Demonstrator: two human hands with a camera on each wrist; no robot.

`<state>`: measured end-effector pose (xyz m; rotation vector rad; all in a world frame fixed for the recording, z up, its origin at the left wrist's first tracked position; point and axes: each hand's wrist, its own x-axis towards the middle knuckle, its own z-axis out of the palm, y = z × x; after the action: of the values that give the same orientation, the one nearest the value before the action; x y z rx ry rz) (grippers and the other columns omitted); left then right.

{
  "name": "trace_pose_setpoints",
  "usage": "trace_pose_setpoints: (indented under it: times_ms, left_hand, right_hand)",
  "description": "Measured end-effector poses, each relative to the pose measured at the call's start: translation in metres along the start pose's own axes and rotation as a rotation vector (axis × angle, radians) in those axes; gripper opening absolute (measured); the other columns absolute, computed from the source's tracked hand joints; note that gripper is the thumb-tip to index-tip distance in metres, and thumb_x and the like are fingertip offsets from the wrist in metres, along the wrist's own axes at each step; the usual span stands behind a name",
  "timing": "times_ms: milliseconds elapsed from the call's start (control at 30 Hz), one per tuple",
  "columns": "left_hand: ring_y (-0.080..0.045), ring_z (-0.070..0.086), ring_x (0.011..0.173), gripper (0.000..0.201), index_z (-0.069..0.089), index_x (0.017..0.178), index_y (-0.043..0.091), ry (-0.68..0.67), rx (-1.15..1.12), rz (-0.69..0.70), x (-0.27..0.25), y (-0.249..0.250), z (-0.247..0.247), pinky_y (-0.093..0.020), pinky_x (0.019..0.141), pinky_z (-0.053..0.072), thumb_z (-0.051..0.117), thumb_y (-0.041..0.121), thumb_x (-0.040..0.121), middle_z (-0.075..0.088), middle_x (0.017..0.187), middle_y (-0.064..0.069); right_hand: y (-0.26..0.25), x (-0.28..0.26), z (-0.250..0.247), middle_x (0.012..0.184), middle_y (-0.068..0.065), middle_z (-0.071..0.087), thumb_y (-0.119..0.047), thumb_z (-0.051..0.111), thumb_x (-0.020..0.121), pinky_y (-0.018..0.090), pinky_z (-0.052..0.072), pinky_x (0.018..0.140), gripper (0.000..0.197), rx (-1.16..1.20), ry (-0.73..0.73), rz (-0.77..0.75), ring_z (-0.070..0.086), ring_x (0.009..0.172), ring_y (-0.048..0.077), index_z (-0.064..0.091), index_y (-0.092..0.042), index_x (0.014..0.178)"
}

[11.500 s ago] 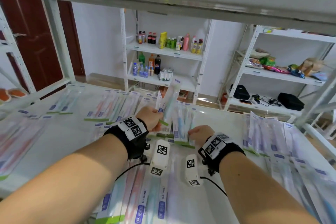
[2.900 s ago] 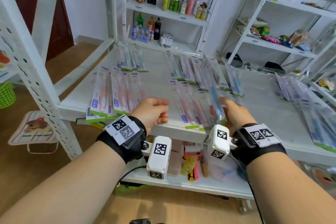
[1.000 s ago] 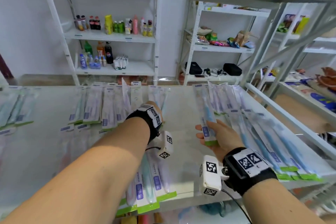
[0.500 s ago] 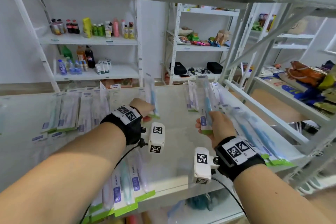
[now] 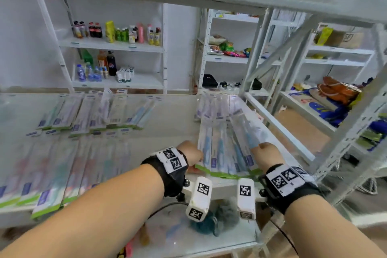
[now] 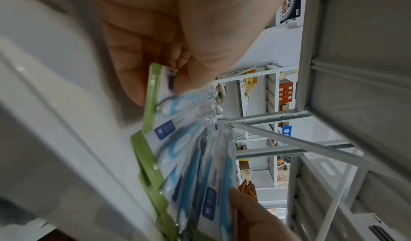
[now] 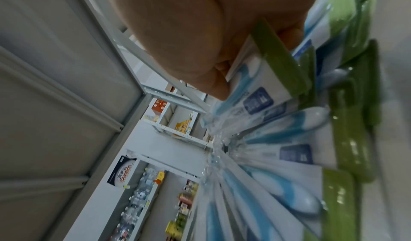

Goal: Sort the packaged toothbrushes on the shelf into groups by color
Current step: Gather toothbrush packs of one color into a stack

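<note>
Toothbrushes in blue packs [image 5: 225, 148] now lie as one fanned row at the near right corner of the shelf [image 5: 171, 123], their green card ends along the near edge. Half a second earlier the right hand [image 5: 266, 155] held a single blue pack upright above this spot and the left hand [image 5: 189, 154] held another farther left; both hands have since come down to the row, one at each end of it. This suggests that the blue group has just gained its latest packs and is being squared up, while the mixed pink, green and blue packs [image 5: 88, 119] to the left remain unsorted.

Head view: both hands appear only from behind, so their grips are hidden, but the layout of the whole shelf is clear.

Left wrist view: the left hand pinches the near corner of the leftmost blue pack [image 6: 164, 93] between thumb and fingers; the right hand's fingers [image 6: 249, 208] touch the far end of the fan.

Right wrist view: the right hand [image 7: 200, 39] is curled around the green end of the rightmost pack [image 7: 255, 79], apparently lifted slightly off the row, though blur makes this uncertain.
</note>
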<state>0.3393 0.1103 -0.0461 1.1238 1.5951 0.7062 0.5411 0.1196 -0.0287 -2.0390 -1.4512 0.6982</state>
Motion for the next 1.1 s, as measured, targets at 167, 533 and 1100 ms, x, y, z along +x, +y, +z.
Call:
trace_pose_setpoints:
  times_ms: [167, 533, 1100]
  left_hand:
    - [-0.037, 0.065, 0.098, 0.027, 0.061, 0.109, -0.008, 0.045, 0.180, -0.006, -0.013, 0.000, 0.013, -0.041, 0.081, 0.056, 0.053, 0.005, 0.087, 0.065, 0.104, -0.021]
    - [-0.033, 0.056, 0.111, 0.029, 0.061, 0.109, -0.004, 0.155, 0.482, 0.121, -0.029, -0.004, -0.003, -0.031, 0.082, 0.045, 0.060, 0.013, 0.086, 0.061, 0.118, -0.021]
    - [-0.027, 0.054, 0.120, 0.037, 0.058, 0.126, 0.005, 0.410, 0.148, 0.119, -0.053, -0.044, -0.155, -0.027, 0.100, 0.042, 0.053, 0.002, 0.089, 0.057, 0.130, -0.015]
  right_hand:
    - [0.005, 0.000, 0.007, 0.097, 0.020, 0.064, -0.008, 0.049, 0.089, 0.027, 0.035, 0.066, 0.020, -0.085, -0.049, -0.072, 0.057, 0.087, 0.030, 0.063, 0.001, 0.098]
    - [-0.001, 0.006, 0.011, 0.126, 0.013, 0.060, -0.005, 0.050, 0.088, 0.026, 0.039, 0.091, 0.036, 0.054, 0.017, -0.195, 0.055, 0.114, 0.030, 0.060, -0.009, 0.123]
    - [-0.136, -0.036, 0.114, 0.118, 0.009, 0.065, -0.013, 0.061, 0.086, 0.032, 0.043, 0.098, 0.028, 0.150, -0.326, -0.449, 0.059, 0.109, 0.026, 0.067, -0.010, 0.114]
